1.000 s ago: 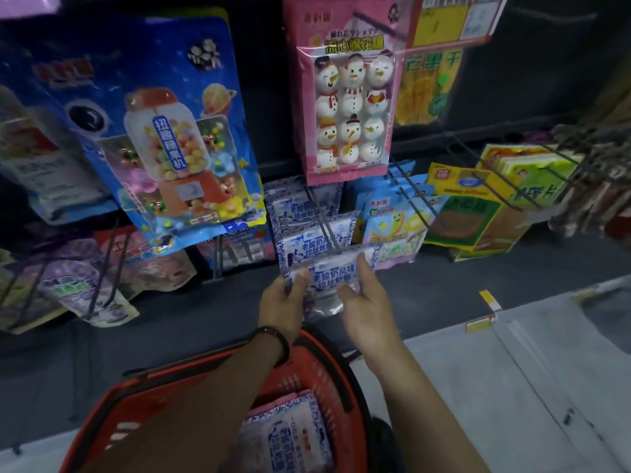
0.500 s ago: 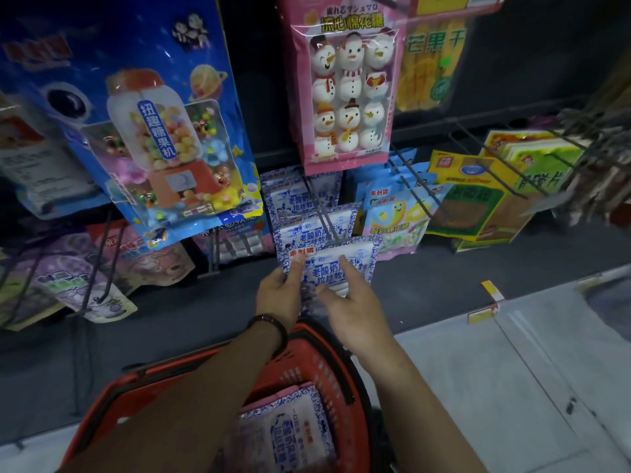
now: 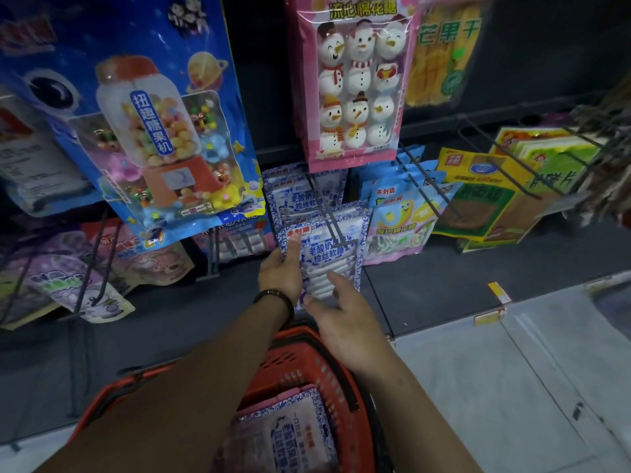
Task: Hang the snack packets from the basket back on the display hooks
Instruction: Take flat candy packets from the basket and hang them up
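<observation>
A blue-and-white snack packet [image 3: 333, 249] hangs at the front of a black display hook [image 3: 330, 218], with more of the same packets behind it. My left hand [image 3: 281, 269] grips the packet's left edge, fingers pointing up along it. Just below the packet's bottom edge, my right hand [image 3: 345, 317] is open with its fingers spread, holding nothing. Under my arms sits the red basket [image 3: 324, 367]. Inside it lie more blue-and-white packets [image 3: 290, 435].
A large blue gumball-toy pack [image 3: 160, 138] hangs to the left and a pink snowman marshmallow pack [image 3: 358, 87] just above the hook. Yellow-and-green packets [image 3: 478, 199] hang on hooks to the right and purple packets [image 3: 68, 285] at lower left. Bare black hooks [image 3: 426, 186] jut out nearby.
The packet slid back along the hook and now hangs flat. My right hand let go of it and dropped below it; my left hand stays on its left edge.
</observation>
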A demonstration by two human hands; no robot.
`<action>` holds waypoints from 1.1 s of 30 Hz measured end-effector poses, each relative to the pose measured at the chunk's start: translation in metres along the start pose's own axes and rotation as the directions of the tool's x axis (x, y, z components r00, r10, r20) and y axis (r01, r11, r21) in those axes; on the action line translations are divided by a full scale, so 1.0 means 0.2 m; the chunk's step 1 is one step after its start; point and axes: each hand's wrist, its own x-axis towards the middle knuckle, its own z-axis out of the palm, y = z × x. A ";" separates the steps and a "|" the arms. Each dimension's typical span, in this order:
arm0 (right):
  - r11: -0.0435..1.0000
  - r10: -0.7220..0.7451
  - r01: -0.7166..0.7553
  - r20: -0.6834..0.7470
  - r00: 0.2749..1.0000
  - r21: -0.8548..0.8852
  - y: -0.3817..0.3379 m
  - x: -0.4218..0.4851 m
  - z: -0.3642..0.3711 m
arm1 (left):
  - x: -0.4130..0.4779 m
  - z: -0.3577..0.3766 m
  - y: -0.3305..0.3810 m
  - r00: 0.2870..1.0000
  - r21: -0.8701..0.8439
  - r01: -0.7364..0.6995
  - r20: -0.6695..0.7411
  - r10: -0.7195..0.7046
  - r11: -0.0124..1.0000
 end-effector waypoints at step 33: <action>0.599 0.568 -0.413 0.001 0.823 -0.686 1.19 -0.02 0.83 | -0.45 -1.16 -0.64 0.660 0.722 -0.552 0.684 -0.310 0.418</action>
